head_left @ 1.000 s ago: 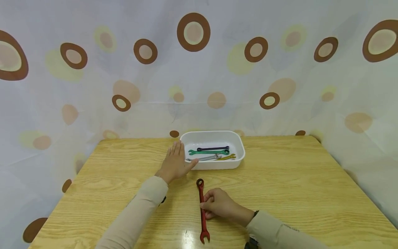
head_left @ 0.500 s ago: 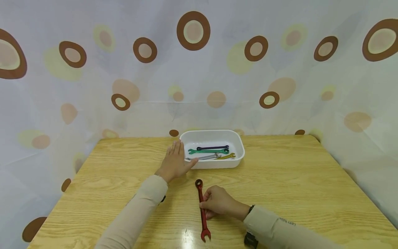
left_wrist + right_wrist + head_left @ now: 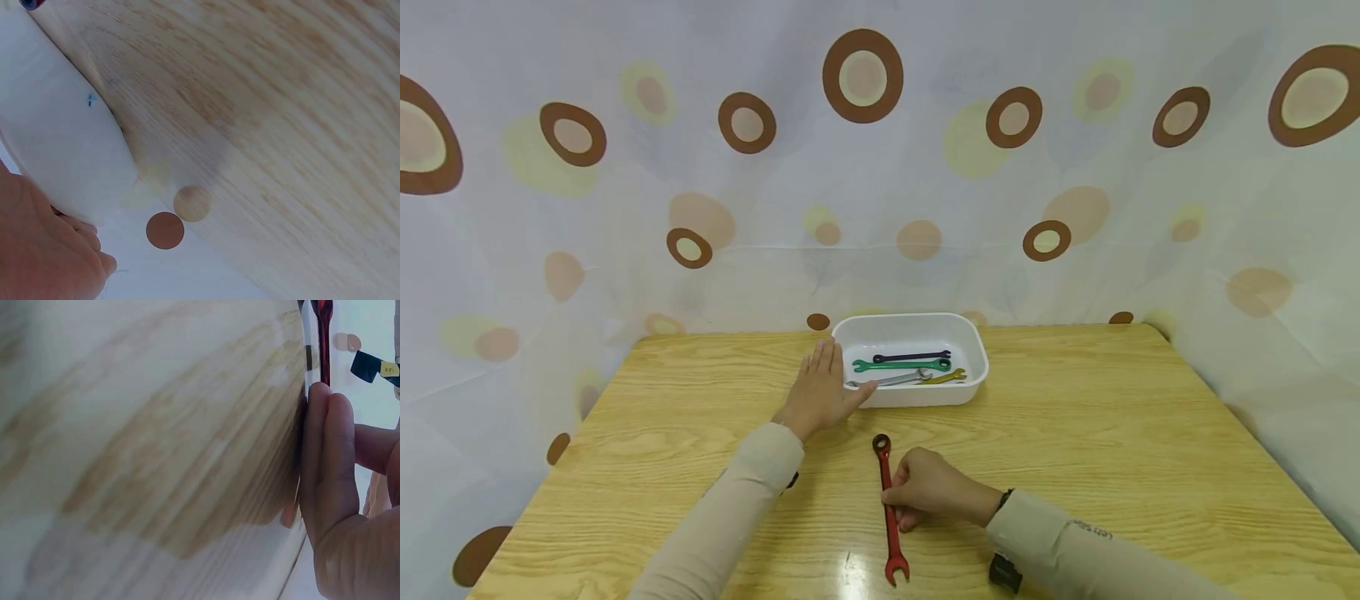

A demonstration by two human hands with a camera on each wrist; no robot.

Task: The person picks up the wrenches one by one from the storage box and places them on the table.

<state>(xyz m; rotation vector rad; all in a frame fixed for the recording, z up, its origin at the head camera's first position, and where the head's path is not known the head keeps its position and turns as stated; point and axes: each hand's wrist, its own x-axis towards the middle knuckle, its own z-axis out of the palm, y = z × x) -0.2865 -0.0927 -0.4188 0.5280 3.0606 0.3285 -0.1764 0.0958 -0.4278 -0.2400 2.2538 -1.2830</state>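
A red combination wrench [image 3: 892, 533] points away from me in the head view, its dark ring end far and its open end near. My right hand [image 3: 928, 485] pinches its shaft between thumb and fingers, low over the table. In the right wrist view the fingers [image 3: 337, 450] lie close to the tabletop, with part of the red wrench [image 3: 324, 337] beyond them. My left hand [image 3: 817, 393] rests with straight fingers against the left side of a white tray [image 3: 925, 398]. The left wrist view shows that hand [image 3: 50, 244] beside the tray wall [image 3: 69, 125].
Inside the tray lie a purple wrench [image 3: 913, 357], a green wrench [image 3: 902, 365], a silver wrench [image 3: 895, 379] and a yellow wrench [image 3: 947, 377]. The wooden table [image 3: 1112, 433] ends at a patterned cloth backdrop [image 3: 917, 167].
Over the last second the red wrench has barely shifted, and the right hand keeps its pinch with a slight wrist movement. The left hand stays against the tray.
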